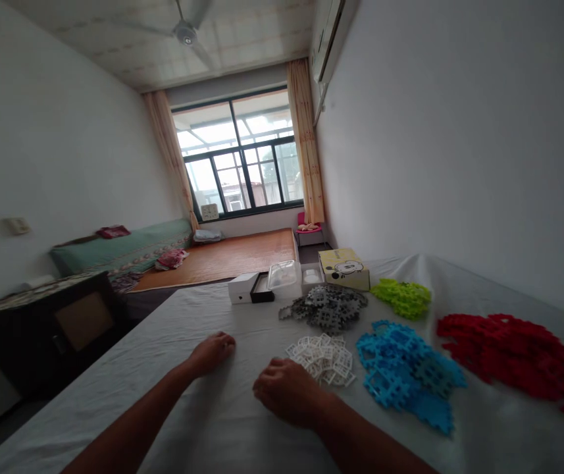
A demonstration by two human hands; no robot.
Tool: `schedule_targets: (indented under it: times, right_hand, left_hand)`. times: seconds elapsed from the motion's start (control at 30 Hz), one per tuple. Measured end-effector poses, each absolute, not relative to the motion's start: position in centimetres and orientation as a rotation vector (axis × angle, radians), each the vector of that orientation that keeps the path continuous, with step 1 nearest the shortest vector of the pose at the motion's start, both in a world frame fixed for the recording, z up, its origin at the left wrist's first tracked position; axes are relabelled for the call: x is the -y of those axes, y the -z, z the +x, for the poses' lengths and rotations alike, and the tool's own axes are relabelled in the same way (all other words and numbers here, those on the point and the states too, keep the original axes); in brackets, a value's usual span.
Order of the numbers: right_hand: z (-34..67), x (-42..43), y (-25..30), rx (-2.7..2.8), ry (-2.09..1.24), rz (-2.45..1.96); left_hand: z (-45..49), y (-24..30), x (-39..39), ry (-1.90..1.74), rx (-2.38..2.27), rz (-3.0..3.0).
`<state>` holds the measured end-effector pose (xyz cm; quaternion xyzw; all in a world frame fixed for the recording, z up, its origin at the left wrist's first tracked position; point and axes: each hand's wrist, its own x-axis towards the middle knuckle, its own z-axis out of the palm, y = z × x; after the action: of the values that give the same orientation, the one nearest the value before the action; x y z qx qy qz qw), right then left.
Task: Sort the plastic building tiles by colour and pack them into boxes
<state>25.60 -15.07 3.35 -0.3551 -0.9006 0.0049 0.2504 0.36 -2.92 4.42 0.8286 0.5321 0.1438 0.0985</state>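
Both of my hands rest on a table covered with a white cloth (203,421). My left hand (212,352) lies knuckles up with its fingers curled under, touching only the cloth. My right hand (286,390) is also curled, just left of a small pile of white interlocking plastic tiles (324,357), and I cannot see anything in it. To the right lie piles of blue tiles (405,375) and red tiles (513,354). Grey tiles (326,306) and lime green tiles (404,297) lie farther back.
At the table's far edge stand a yellow cartoon box (345,268), a clear plastic container (284,276) and a white and black box (251,288). Beyond are a bed with a mat (232,257), a dark cabinet (49,322) at the left, and a window.
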Motion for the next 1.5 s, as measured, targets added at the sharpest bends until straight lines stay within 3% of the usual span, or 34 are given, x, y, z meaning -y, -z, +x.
schedule_targets:
  times: [0.13, 0.27, 0.7, 1.27, 1.5]
  right_hand:
    - [24.2, 16.1, -2.5, 2.557, -0.039, -0.788]
    - [24.3, 15.8, -2.2, 2.539, -0.176, -0.796]
    - [24.0, 15.2, -1.3, 2.412, -0.398, -0.958]
    - [23.0, 12.9, 2.7, 2.418, -0.354, -0.989]
    - [22.6, 12.0, 5.3, 2.463, -0.160, -0.856]
  left_hand:
    - [4.4, -4.1, 5.2, -0.406, -1.437, 2.563]
    - [6.6, -1.8, 5.4, -0.610, -1.607, 2.507]
    - [5.6, -1.8, 5.0, -0.738, -1.396, 2.295]
    - [5.6, -1.3, 5.2, -0.792, -1.427, 2.175]
    - [6.6, -2.2, 3.7, -0.558, -1.361, 2.256]
